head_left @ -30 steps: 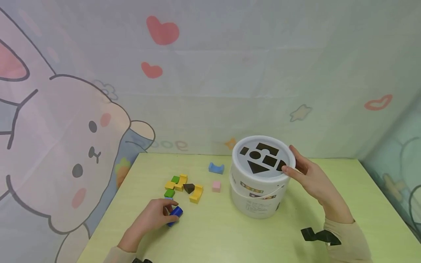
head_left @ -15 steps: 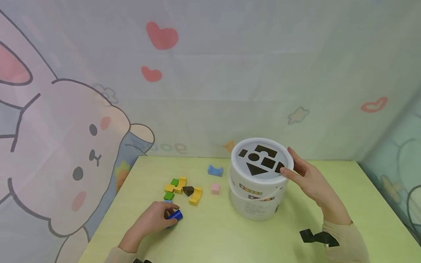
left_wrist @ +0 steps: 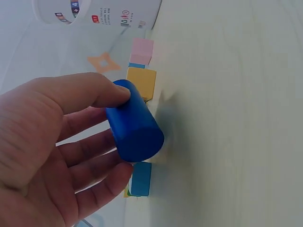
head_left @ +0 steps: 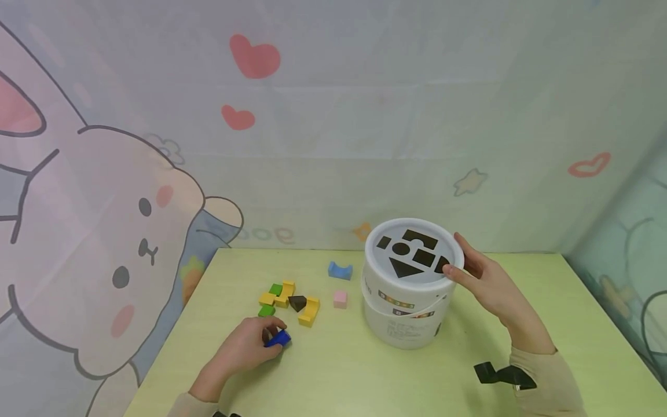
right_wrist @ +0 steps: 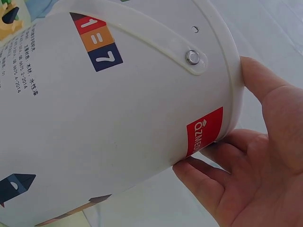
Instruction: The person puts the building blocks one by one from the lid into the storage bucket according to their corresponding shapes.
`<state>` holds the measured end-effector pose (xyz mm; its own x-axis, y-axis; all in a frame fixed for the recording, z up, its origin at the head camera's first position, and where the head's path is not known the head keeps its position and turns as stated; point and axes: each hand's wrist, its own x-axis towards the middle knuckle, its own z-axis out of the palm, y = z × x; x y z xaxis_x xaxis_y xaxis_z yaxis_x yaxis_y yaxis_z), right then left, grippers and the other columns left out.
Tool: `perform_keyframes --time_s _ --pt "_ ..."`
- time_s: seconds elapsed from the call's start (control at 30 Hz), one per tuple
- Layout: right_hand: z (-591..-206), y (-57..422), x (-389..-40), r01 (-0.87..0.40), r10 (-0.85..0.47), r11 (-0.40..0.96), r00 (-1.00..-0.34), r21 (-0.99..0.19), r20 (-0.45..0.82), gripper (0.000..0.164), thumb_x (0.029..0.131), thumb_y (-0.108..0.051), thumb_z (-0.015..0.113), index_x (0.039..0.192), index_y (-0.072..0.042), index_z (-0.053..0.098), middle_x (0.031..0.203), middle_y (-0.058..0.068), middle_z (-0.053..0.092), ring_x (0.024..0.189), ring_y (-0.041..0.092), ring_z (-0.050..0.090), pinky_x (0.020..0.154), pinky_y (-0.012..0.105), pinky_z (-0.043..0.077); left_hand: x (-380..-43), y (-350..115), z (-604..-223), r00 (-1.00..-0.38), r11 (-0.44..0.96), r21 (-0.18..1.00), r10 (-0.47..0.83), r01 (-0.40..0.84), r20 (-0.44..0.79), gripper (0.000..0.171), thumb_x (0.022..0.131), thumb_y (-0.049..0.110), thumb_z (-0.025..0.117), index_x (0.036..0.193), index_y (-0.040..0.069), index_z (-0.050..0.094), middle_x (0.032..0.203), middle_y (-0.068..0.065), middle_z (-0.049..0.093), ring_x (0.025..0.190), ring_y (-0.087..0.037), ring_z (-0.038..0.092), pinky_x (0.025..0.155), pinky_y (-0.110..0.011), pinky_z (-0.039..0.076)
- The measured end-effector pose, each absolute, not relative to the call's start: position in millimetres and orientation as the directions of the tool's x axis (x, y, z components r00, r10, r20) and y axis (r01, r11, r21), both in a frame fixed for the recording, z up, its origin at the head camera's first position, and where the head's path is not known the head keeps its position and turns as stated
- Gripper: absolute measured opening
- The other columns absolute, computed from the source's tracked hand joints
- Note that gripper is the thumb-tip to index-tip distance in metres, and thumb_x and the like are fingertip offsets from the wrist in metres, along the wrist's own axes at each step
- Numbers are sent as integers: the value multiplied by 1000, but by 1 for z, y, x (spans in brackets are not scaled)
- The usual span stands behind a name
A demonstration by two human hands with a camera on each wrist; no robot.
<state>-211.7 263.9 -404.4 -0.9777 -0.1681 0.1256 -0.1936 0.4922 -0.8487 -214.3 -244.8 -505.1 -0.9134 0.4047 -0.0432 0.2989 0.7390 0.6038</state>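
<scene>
My left hand (head_left: pixel 249 346) pinches a blue cylinder block (left_wrist: pixel 135 124) between thumb and fingers, close over the table. In the left wrist view its round end faces the camera, and a light blue block (left_wrist: pixel 141 178) shows just beyond the little finger. My right hand (head_left: pixel 487 288) grips the upper rim of a white bucket (head_left: pixel 403 324), thumb at the lid's edge and the other fingers round the far side. The bucket's lid (head_left: pixel 388 255) has dark cut-outs: a triangle, a circle, rectangles, an arch and a half-round one partly under the thumb.
Beyond my left hand lie green blocks (head_left: pixel 267 311), several yellow blocks (head_left: pixel 310 313) and a dark block (head_left: pixel 297 303). A pink cube (head_left: pixel 340 299) and a blue arched block (head_left: pixel 340 270) sit left of the bucket. A printed cloth (head_left: pixel 333 145) hangs behind the table.
My left hand has turned the blue cylinder block slightly and now hides the light blue block behind it in the head view. The right hand keeps its grip on the bucket.
</scene>
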Motion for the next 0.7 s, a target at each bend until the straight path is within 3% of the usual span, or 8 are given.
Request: perform_keyframes --time_s 0.2,0.5,0.7 --pt "-405 264 -212 -192 -169 489 -978 -851 123 87 108 -34 68 173 -14 13 174 19 26 154 45 37 115 59 40 -216 -240 -504 -932 704 643 360 301 43 32 88 11 87 115 14 72 97 6 68 85 -12 64 72 -29 56" --pt "-405 264 -210 -199 -174 480 -976 -854 130 89 108 -36 68 173 -18 10 172 19 30 153 44 38 116 55 42 -217 -225 -486 -926 535 764 304 360 224 40 88 2 85 126 7 72 103 -1 70 86 -18 67 71 -29 59" --pt "-401 264 -211 -189 -172 497 -978 -847 118 87 107 -35 69 172 -14 15 171 21 32 152 44 40 114 54 43 -218 -206 -471 -901 439 789 278 429 335 42 89 2 86 128 10 73 109 -2 74 93 -19 69 77 -37 62"
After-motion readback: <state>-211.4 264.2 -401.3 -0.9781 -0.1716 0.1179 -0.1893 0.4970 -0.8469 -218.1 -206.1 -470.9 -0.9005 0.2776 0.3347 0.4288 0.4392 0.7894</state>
